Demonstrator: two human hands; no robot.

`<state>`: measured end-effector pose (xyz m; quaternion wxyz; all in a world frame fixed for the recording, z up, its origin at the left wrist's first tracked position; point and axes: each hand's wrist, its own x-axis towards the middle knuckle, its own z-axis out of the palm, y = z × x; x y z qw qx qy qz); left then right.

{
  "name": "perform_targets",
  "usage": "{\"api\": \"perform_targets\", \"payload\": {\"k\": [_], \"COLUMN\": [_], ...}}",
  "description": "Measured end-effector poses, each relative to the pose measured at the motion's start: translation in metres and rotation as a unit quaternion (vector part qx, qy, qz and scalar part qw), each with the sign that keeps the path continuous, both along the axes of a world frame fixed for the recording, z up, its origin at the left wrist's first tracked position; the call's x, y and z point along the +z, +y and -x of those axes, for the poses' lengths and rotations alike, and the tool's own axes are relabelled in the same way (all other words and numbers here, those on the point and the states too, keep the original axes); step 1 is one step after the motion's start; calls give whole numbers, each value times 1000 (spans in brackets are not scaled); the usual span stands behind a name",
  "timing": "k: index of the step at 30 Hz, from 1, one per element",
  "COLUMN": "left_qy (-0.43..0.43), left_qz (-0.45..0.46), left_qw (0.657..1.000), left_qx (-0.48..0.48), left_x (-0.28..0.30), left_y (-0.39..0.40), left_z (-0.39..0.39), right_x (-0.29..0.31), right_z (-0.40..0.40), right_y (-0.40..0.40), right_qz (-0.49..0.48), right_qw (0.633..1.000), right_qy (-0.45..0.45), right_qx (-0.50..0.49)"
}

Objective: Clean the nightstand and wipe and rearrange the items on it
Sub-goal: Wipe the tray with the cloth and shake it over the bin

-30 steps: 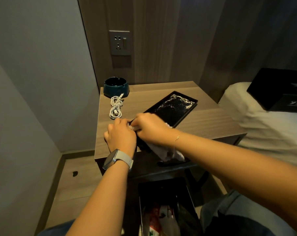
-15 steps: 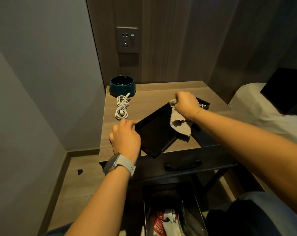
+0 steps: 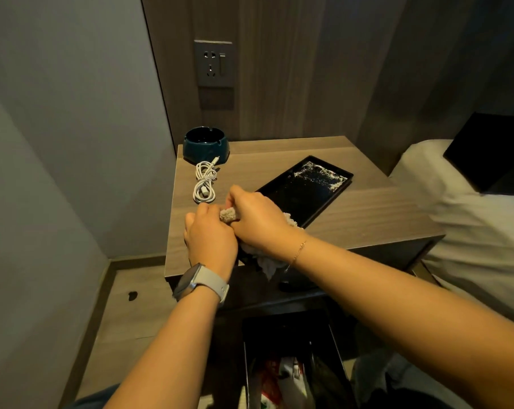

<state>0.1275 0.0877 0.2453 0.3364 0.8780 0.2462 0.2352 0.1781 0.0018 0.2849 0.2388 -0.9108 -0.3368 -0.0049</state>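
While my right hand grips the cloth on the tray, my left curls round its near corner — cable, ashtray behind on the tabletop.

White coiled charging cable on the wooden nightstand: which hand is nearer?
Left. The left hand sits just below the white coiled charging cable; the right hand, gripping the cloth, is farther right.
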Motion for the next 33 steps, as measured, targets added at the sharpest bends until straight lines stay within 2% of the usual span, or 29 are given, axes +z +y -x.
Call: {"api": "perform_targets", "payload": {"k": [6,12,15,20,22,24,28,31,33], "left_qy": [-21,-39,-25,3,19,56,135,118,124], "left_qz": [-4,-7,-23,-37,-17,-18,-96,-155,-157], "left_qw": [1000,999,999,999,1000,998,986,980,976], "left_qx": [-16,-21,-15,-10,-15,-27,-29,-39,-80], "left_x": [1,-3,-3,4,8,12,26,41,43], "left_y": [1,4,0,-1,7,13,13,2,-10], "left_z": [2,0,-1,3,9,20,35,12,-17], "right_x": [2,8,9,17,25,34,48,45,33], "right_z": [-11,-79,-110,-118,-112,-101,-71,-43,-29], "right_y": [-3,-47,-58,-51,-63,-80,-112,-108,-87], "right_qz": [22,67,77,105,83,17,-43,-80,-48], "right_qw": [998,987,979,973,974,979,981,985,990], "right_qy": [-58,-74,-77,-103,-130,-132,-137,-121,-105], "right_qx": [-8,-129,-173,-177,-168,-152,-132,-88,-81]}}
